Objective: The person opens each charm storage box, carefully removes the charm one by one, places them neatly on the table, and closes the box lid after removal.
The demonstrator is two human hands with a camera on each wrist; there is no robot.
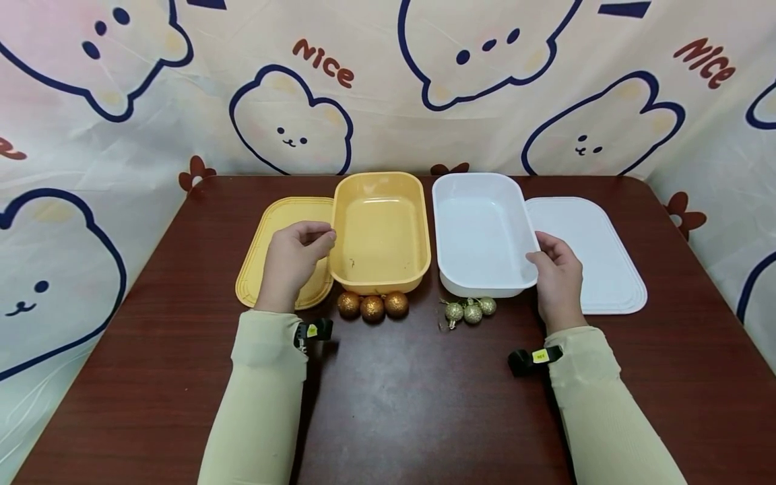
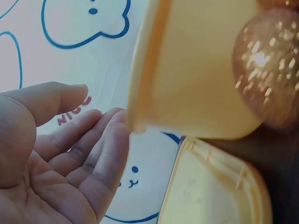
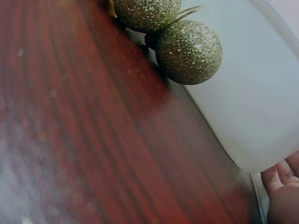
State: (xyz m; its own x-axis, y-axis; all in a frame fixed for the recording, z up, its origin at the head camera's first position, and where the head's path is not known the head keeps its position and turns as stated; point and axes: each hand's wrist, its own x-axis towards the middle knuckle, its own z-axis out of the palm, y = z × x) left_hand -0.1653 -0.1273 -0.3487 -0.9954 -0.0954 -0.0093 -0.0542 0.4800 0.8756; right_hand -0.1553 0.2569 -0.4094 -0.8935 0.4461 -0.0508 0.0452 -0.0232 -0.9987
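The yellow plastic container (image 1: 380,275), with an open top, stands left of the white plastic container (image 1: 481,269). My left hand (image 1: 295,259) is at the yellow one's left side; in the left wrist view its fingertips (image 2: 122,119) meet the rim, and the thumb is apart from it. On the far side, my right hand (image 1: 559,277) pinches the white container's right rim, thumb over the edge. Three copper glitter balls (image 1: 372,309) lie before the yellow container. Three pale gold glitter balls (image 1: 473,313) lie before the white one.
A yellow lid (image 1: 254,279) lies flat beneath my left hand, partly hidden. To the right lies a white lid (image 1: 612,283), partly behind the white container and my right hand. The dark wooden table (image 1: 424,404) ends at a cartoon-printed curtain (image 1: 376,121).
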